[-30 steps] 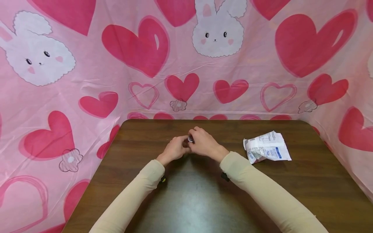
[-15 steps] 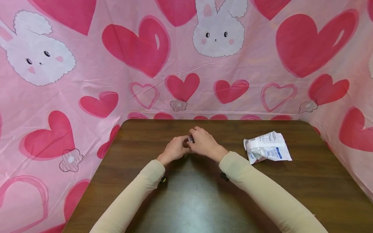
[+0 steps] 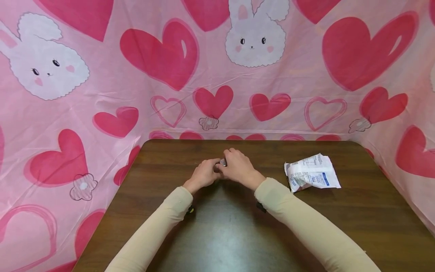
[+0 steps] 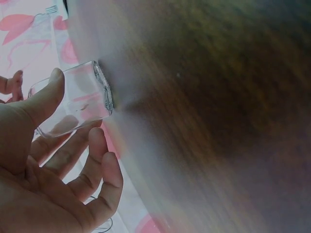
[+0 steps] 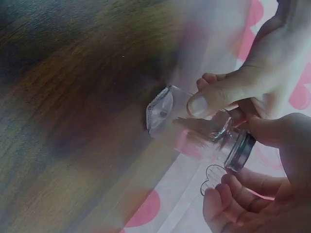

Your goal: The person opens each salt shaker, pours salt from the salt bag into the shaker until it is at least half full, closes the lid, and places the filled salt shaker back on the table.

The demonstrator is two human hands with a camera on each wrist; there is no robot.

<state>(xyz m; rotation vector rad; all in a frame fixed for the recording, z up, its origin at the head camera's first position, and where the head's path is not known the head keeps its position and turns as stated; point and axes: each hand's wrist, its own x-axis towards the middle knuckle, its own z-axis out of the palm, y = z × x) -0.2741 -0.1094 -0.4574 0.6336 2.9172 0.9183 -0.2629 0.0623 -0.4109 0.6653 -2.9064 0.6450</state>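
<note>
Cream-sleeved, the left hand grips the body of a transparent jar while the right hand grasps its lid, at twelve o'clock above the wooden counter. At three o'clock from them lies a crumpled white printed packet; pink heart-and-bunny cloth hangs beyond.

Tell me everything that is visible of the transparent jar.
The jar is clear, glass or plastic by its look, with straight walls, a ridged base edge and a dark-sided lid on top. It appears to stand upright on the table. The left hand holds its body; the right hand grips the lid.
</note>
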